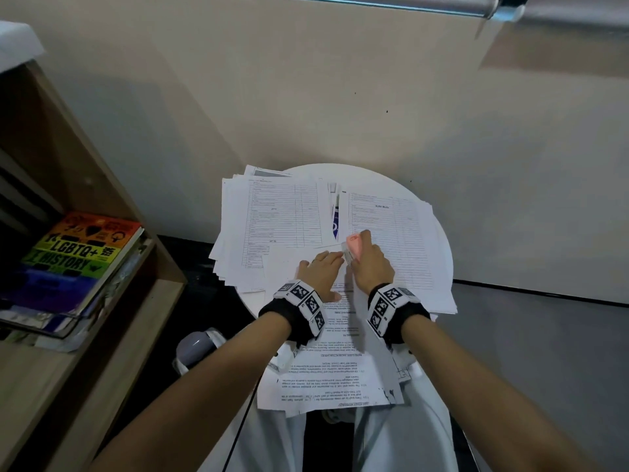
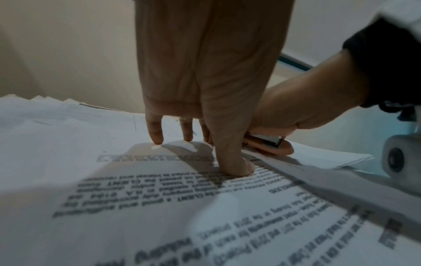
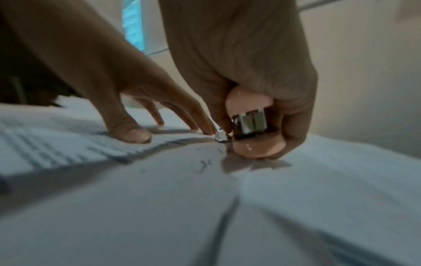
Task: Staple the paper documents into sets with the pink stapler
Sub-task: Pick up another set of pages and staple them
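A pink stapler point(image 1: 354, 245) point(image 2: 266, 144) point(image 3: 252, 126) with a metal magazine is gripped in my right hand point(image 1: 369, 264) point(image 3: 255, 72), fingers curled round it, at the far right edge of a printed paper set point(image 1: 326, 362) point(image 2: 159, 198). My left hand point(image 1: 320, 272) point(image 2: 205, 90) lies flat with spread fingers pressing that set down just left of the stapler. The stapler's mouth at the paper edge is hidden by my hands in the head view.
A small round white table point(image 1: 384, 178) is covered with paper stacks at the left point(image 1: 272, 219) and right point(image 1: 391, 233). A blue-and-white item point(image 1: 335, 221) lies between the stacks. A wooden shelf with books point(image 1: 75, 260) stands at the left. The wall is behind.
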Demonstrator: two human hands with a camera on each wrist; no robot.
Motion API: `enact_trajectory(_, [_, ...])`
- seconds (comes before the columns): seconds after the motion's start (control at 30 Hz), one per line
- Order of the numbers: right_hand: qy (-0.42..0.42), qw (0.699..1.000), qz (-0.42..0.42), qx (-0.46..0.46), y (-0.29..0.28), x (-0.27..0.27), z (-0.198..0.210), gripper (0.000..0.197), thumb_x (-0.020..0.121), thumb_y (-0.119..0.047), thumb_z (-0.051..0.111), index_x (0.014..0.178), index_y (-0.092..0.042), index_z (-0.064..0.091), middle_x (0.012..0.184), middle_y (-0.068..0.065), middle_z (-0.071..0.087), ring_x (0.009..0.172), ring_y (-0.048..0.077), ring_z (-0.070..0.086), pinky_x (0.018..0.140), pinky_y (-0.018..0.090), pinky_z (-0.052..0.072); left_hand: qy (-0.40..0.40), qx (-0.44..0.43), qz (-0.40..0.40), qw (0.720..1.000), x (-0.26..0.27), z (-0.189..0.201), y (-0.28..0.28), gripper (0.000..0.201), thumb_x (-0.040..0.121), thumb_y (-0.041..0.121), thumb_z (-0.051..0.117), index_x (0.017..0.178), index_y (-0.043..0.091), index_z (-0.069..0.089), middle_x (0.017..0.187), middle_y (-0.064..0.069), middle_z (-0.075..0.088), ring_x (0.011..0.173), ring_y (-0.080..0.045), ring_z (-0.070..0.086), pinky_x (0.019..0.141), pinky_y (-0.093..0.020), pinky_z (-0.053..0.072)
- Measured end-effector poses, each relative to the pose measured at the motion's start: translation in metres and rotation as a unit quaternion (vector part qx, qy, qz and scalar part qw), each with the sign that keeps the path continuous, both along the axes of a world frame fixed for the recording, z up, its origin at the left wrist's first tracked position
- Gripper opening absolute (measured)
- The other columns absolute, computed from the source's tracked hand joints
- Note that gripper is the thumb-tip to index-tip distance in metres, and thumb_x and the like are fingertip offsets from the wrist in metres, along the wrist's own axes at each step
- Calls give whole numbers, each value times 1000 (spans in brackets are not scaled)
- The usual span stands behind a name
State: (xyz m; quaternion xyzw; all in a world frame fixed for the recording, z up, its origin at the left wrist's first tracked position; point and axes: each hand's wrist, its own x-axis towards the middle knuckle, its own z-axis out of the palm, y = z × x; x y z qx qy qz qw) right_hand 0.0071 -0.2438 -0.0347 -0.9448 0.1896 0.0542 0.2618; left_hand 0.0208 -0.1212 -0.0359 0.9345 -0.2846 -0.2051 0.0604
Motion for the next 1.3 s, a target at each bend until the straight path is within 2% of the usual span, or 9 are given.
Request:
enact_trajectory(0.17, [-6, 999, -31, 11, 1, 9, -5, 56, 98, -35, 46, 142, -10, 23, 119, 20, 57, 103, 35, 59, 72, 34, 38, -6, 5, -5, 1000, 0, 1, -1, 81, 85, 33, 65, 149, 16, 18, 159, 5, 9, 147, -17, 11, 111, -48, 27])
enact_trajectory(0.33, [-31, 999, -19, -1, 2, 8, -11, 52, 96, -27, 51, 140, -14, 26, 115, 18, 56, 98, 35, 59, 69, 37, 40, -5, 8, -9, 1000, 2, 3, 0, 82, 84, 34, 67, 148, 15, 19, 159, 5, 9, 147, -18, 11, 110, -49, 28])
enact_trajectory(0.57, [-25, 997, -65, 26, 6, 22, -7, 51, 100, -37, 41, 138, -7, 27, 117, 21, 59, 102, 37, 58, 71, 36, 37, -12, -11, 0, 1000, 0, -4, -1, 84, 83, 32, 67, 149, 16, 18, 158, 5, 13, 147, -18, 12, 111, -48, 27])
enact_trajectory(0.77, [-88, 992, -58, 63, -1, 25, 3, 46, 97, -26, 46, 136, -8, 28, 112, 23, 59, 94, 37, 59, 67, 34, 38, -15, -9, -9, 1000, 3, -5, 0, 83, 85, 34, 65, 149, 15, 17, 159, 6, 10, 147, -17, 10, 112, -48, 27])
enact_trajectory(0.9, [-117, 989, -21, 85, -8, 9, 13, 44, 93, -21, 54, 131, -14, 33, 108, 16, 59, 85, 30, 56, 67, 33, 39, 11, -81, 14, 997, 7, -2, 3, 56, 95, 29, 51, 145, 16, 31, 152, -1, 31, 141, -23, 28, 109, -46, 32])
enact_trajectory(0.97, [-134, 985, -3, 106, -7, -3, 17, 43, 91, -19, 55, 128, -17, 34, 105, 14, 60, 81, 29, 55, 65, 33, 41, 47, -253, 87, 962, 6, -1, 3, 37, 99, 26, 44, 132, 10, 50, 133, -11, 55, 121, -26, 53, 100, -39, 44])
enact_trajectory(1.07, [-154, 979, 12, 135, 1, -22, 21, 40, 92, -21, 55, 125, -17, 34, 101, 9, 59, 81, 29, 57, 61, 32, 41, 132, -507, 234, 819, -11, 5, 2, 32, 95, 24, 52, 116, 0, 59, 106, -17, 68, 85, -20, 68, 76, -23, 55])
enact_trajectory(1.17, [-164, 973, 35, 157, 15, -35, 26, 39, 92, -21, 54, 124, -19, 34, 100, 7, 59, 77, 25, 56, 55, 29, 37, 133, -588, 326, 728, -29, 11, 6, 23, 91, 10, 60, 109, -5, 60, 91, -15, 67, 78, -22, 68, 69, -21, 57])
enact_trajectory(1.3, [-173, 970, 66, 157, 36, -48, 34, 41, 92, -25, 52, 127, -22, 32, 101, 5, 57, 80, 25, 57, 62, 33, 44, 108, -619, 383, 677, -43, 16, 22, 15, 86, 4, 65, 99, -4, 64, 80, -12, 66, 69, -18, 66, 67, -21, 57])
